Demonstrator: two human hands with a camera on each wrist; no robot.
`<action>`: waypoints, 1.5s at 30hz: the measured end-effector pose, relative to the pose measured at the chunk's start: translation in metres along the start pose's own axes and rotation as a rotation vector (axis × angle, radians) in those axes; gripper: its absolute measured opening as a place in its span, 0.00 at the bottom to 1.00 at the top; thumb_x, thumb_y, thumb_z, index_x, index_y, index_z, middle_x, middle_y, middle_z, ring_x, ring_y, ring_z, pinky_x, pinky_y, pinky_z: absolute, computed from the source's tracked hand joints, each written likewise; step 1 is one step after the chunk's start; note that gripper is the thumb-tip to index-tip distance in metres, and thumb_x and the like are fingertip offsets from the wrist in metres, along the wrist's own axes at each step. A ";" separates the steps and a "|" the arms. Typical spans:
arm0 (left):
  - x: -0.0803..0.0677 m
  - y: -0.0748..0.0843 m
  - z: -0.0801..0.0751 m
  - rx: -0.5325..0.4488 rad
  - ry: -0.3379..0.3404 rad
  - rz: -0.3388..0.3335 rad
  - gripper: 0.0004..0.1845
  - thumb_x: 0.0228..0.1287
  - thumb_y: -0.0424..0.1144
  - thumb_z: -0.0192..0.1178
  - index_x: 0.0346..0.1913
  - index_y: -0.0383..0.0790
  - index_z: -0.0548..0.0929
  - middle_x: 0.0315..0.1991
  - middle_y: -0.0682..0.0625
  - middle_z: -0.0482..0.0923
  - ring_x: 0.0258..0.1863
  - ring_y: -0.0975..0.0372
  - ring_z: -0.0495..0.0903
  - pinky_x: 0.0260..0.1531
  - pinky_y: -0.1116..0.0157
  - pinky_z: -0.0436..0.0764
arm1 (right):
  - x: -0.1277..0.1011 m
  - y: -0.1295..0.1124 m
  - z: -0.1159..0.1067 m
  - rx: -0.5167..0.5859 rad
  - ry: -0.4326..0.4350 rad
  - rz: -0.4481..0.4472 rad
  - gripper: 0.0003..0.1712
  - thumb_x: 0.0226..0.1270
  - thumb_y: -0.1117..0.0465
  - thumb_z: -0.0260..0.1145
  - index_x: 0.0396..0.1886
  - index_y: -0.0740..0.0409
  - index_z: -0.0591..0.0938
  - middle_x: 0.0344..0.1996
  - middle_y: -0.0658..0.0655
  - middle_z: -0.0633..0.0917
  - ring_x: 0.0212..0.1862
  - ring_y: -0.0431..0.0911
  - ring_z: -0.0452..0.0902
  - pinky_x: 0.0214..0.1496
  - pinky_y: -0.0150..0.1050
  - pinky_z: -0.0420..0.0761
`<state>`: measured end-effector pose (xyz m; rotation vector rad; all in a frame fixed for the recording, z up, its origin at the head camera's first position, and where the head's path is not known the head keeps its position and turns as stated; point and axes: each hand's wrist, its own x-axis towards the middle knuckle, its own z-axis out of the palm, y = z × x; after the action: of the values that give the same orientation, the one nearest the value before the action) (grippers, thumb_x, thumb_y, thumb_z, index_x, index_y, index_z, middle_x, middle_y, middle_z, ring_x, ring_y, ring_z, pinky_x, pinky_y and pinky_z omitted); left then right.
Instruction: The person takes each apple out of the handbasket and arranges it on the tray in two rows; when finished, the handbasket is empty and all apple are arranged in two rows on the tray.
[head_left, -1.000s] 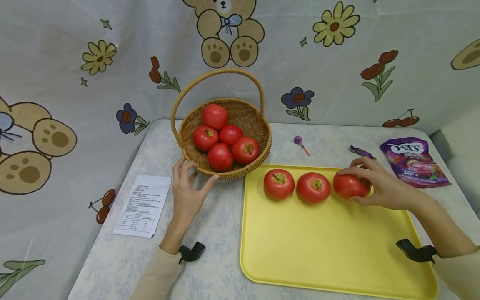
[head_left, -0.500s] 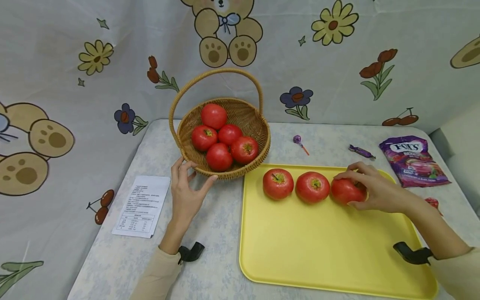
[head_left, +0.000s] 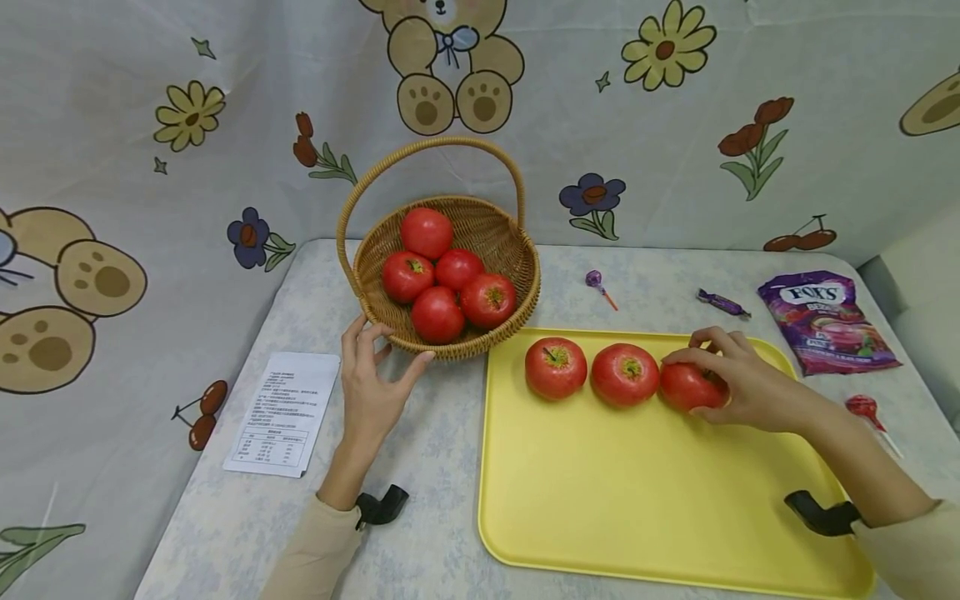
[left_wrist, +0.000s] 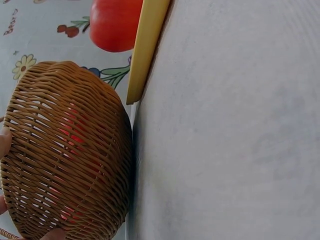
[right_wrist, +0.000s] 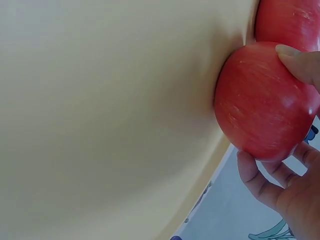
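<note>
1. The right hand (head_left: 752,385) has its fingers bent round a round, glossy red apple (head_left: 688,387), parted about as wide as the fruit – the right wrist view shows the thumb on one side and fingers on the other.
2. That held apple is by the far edge of a yellow rectangular tray (head_left: 645,492), right of that edge's middle; whether it bears fully on the tray I cannot tell.
3. Two more glossy red apples, a middle apple (head_left: 626,375) and a left apple (head_left: 556,368), sit in line with it along the same edge, the left one near the tray's far left corner.
4. The left hand (head_left: 372,387) holds the near left side of a round, tan wicker basket (head_left: 495,242), its fingers curved against the wall and the thumb spread wide from them.
5. The basket stands by the tabletop's far edge, towards the far left corner – its tall arched handle (head_left: 435,143) upright, five red apples (head_left: 459,270) inside.
6. A white printed sheet (head_left: 283,412) lies by the tabletop's left edge.
7. Near the far edge lie a purple lollipop with an orange stick (head_left: 600,288) and a purple twist-wrapped candy (head_left: 723,303).
8. A purple candy bag (head_left: 827,321) lies near the far right corner; a red lollipop with a white stick (head_left: 864,407) lies nearer, towards the right edge.
</note>
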<state>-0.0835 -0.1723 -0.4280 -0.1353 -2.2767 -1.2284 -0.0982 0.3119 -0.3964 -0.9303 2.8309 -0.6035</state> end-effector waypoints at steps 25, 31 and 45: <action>-0.001 0.000 0.002 -0.023 0.010 0.026 0.31 0.49 0.41 0.78 0.51 0.31 0.73 0.66 0.34 0.62 0.68 0.47 0.67 0.50 0.52 0.84 | 0.001 -0.018 -0.031 -0.023 0.017 0.092 0.52 0.47 0.53 0.81 0.73 0.40 0.66 0.72 0.67 0.57 0.66 0.71 0.55 0.46 0.80 0.70; -0.001 -0.002 0.002 -0.016 0.014 0.019 0.31 0.50 0.42 0.77 0.51 0.32 0.73 0.66 0.34 0.62 0.69 0.48 0.65 0.50 0.52 0.84 | 0.038 -0.043 -0.048 0.021 0.082 0.021 0.51 0.48 0.57 0.81 0.72 0.39 0.67 0.74 0.61 0.58 0.70 0.65 0.53 0.54 0.77 0.68; -0.001 -0.002 0.001 -0.014 0.017 0.031 0.31 0.49 0.43 0.78 0.51 0.32 0.73 0.65 0.34 0.62 0.67 0.48 0.68 0.51 0.54 0.84 | 0.142 -0.100 -0.048 0.103 0.042 -0.239 0.44 0.56 0.51 0.77 0.72 0.37 0.67 0.73 0.56 0.60 0.72 0.56 0.57 0.62 0.62 0.75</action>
<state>-0.0840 -0.1720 -0.4303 -0.1646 -2.2437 -1.2247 -0.1684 0.1712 -0.3087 -1.2598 2.7139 -0.7955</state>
